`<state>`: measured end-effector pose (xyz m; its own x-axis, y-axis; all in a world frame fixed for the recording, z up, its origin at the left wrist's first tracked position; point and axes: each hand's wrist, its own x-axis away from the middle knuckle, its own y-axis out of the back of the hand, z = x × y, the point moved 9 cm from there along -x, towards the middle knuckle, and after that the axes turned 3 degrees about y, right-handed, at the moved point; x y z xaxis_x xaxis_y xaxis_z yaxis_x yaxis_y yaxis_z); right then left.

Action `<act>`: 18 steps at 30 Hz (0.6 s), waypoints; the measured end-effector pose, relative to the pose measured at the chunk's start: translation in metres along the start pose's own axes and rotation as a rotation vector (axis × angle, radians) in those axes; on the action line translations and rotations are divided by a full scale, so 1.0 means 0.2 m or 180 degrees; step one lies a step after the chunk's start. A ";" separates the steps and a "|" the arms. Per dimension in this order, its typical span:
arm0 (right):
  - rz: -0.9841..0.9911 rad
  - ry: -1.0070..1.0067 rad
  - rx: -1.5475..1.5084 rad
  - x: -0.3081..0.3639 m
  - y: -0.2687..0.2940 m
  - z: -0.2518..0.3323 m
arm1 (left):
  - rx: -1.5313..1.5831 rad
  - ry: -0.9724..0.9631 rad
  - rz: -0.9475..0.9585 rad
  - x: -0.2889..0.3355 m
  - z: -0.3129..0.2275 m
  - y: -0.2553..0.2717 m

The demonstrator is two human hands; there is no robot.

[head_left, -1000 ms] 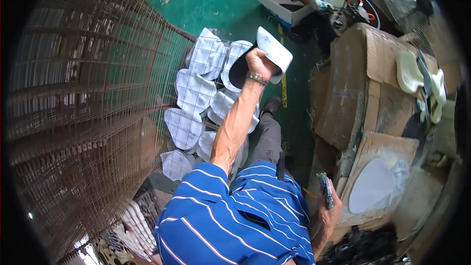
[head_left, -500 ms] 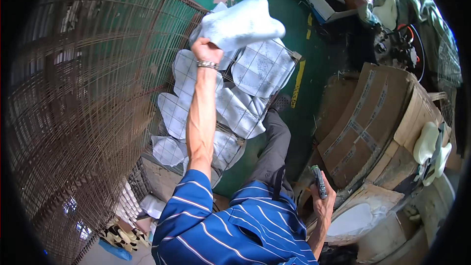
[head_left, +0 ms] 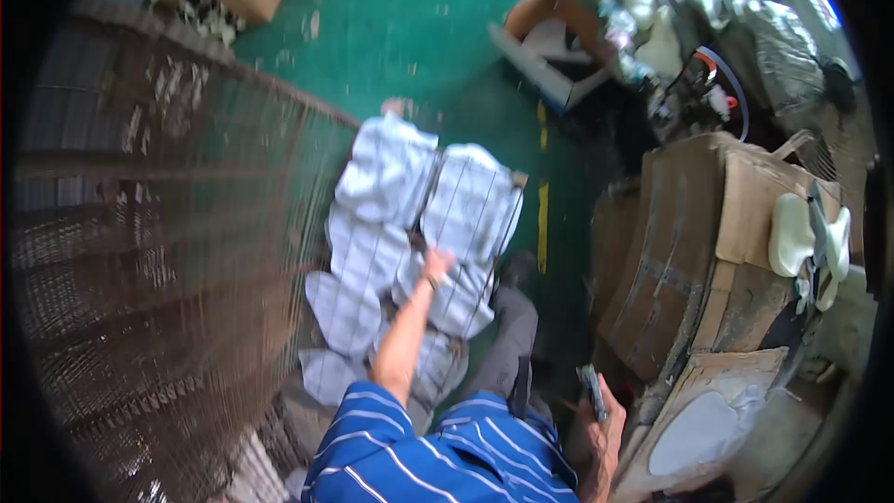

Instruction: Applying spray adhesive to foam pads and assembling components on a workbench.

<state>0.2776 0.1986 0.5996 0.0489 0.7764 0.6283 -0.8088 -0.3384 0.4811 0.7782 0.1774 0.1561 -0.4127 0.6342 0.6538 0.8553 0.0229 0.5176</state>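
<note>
clasped in the right hand (head_left: 606,417) is a small handheld tool (head_left: 591,391); the left hand (head_left: 436,265), blurred, is at white contoured pads (head_left: 468,208), its grip impossible to tell. the pads lie right of the wire racks (head_left: 186,224), left of the cardboard box (head_left: 669,256).

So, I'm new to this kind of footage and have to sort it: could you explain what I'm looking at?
There is no machine here, just a person's own two hands. The view comes from the left one of two wide fisheye cameras worn on the head, looking down, so straight edges bend near the rim. The left hand is at a group of pale rounded pieces crossed by thin wires; blur hides whether it grips anything. The right hand holds a slim dark object, too unclear to name. A wire rack is on the left, a cardboard box on the right, and green floor beyond.
</note>
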 end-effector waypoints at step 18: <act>-0.3260 -0.0208 -0.1429 1.94 0.77 -1.01 | -0.1008 -0.0459 0.2194 1.30 -0.64 -1.11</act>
<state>0.0534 0.5561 0.7943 0.8326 0.5447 0.0998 -0.5069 0.6770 0.5336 0.4415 0.2375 0.2827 0.2444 0.5198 0.8186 0.7647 -0.6224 0.1669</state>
